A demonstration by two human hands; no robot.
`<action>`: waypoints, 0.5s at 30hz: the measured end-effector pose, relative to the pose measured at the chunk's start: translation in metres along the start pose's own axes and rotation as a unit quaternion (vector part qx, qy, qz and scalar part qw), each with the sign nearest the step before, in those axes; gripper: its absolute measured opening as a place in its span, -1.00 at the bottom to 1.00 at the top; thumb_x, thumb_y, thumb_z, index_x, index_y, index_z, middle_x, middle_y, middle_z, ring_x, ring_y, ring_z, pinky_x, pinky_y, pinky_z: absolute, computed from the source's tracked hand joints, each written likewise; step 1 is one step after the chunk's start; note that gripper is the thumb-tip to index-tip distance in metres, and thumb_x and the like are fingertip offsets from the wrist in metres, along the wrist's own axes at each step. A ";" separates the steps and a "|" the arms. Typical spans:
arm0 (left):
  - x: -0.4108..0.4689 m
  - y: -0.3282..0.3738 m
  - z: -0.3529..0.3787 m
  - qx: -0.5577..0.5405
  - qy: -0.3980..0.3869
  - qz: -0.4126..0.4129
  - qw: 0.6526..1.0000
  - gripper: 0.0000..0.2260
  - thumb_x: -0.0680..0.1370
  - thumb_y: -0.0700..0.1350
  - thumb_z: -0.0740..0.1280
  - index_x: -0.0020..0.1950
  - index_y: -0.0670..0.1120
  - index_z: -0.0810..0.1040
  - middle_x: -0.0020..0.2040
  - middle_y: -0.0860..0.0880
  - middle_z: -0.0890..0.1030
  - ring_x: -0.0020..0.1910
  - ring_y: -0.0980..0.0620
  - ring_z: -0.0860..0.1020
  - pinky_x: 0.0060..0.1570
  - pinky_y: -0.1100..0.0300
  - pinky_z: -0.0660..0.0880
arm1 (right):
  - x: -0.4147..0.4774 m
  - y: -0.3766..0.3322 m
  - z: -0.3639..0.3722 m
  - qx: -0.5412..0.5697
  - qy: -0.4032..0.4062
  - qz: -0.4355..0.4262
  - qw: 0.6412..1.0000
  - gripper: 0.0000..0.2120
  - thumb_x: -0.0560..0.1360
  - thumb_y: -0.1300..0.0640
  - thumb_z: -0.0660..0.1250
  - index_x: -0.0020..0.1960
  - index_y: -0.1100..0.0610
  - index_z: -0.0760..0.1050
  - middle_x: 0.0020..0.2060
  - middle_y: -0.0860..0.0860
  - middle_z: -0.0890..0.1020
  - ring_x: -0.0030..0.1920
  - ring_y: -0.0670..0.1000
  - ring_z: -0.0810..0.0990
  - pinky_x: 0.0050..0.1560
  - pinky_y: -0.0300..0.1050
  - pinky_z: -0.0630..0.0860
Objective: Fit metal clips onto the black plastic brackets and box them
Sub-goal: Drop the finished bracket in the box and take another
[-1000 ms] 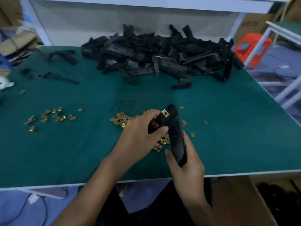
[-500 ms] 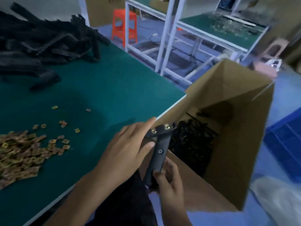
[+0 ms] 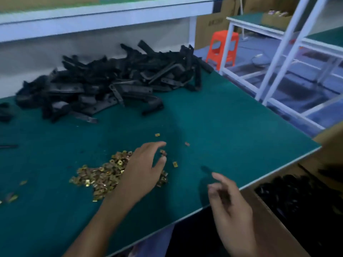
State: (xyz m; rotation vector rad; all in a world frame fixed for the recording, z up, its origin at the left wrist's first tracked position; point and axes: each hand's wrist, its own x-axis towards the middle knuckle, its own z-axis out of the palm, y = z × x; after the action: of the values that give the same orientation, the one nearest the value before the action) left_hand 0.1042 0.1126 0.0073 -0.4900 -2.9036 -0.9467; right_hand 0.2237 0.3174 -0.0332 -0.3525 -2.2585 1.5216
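Right hand (image 3: 230, 206) above table edge (image 3: 278, 170)

My bench mat (image 3: 222, 127) is a plain dark teal green with a thin pale edge. The bracket pile (image 3: 111, 84) on it is matte black, and so are the brackets in the box (image 3: 289, 193). The clips (image 3: 104, 175) shine brassy gold. The cardboard box (image 3: 269, 229) is plain brown, the stool (image 3: 222, 49) bright orange, and the neighbouring rack frame (image 3: 278, 58) white.
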 end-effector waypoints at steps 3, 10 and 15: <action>0.025 -0.039 -0.022 0.008 0.028 -0.063 0.998 -0.70 0.67 0.01 0.26 0.41 0.07 0.48 0.37 0.12 0.50 0.35 0.13 0.43 0.32 0.20 0.35 | 0.017 -0.023 0.043 -0.036 -0.113 -0.053 0.991 -0.72 0.56 -0.09 0.28 0.25 -0.32 0.48 0.03 -0.26 0.61 -0.05 -0.18 0.60 -0.08 -0.43 0.41; 0.127 -0.092 -0.030 0.056 0.024 -0.131 0.990 -0.63 0.66 0.04 0.29 0.44 -0.04 0.45 0.35 -0.04 0.54 0.31 -0.05 0.51 0.27 0.06 0.47 | 0.024 -0.023 0.086 -0.101 -0.056 -0.107 0.987 -0.81 0.52 0.12 0.48 0.12 -0.07 0.64 -0.30 -0.25 0.55 -0.40 -0.22 0.50 -0.31 -0.56 0.32; 0.184 -0.092 -0.009 0.132 -0.027 -0.148 0.980 -0.53 0.68 0.09 0.23 0.57 -0.01 0.30 0.45 -0.19 0.36 0.42 -0.21 0.34 0.26 -0.09 0.48 | 0.028 -0.015 0.090 -0.099 -0.026 -0.148 0.984 -0.85 0.50 -0.02 0.36 0.03 -0.06 0.65 -0.39 -0.30 0.44 -0.45 -0.29 0.43 -0.36 -0.57 0.32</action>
State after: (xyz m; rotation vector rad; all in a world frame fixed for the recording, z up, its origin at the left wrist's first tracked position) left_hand -0.1000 0.0894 -0.0117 -0.0669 -3.1445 -0.5584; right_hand 0.1582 0.2488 -0.0448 -0.0259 -2.3838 1.1730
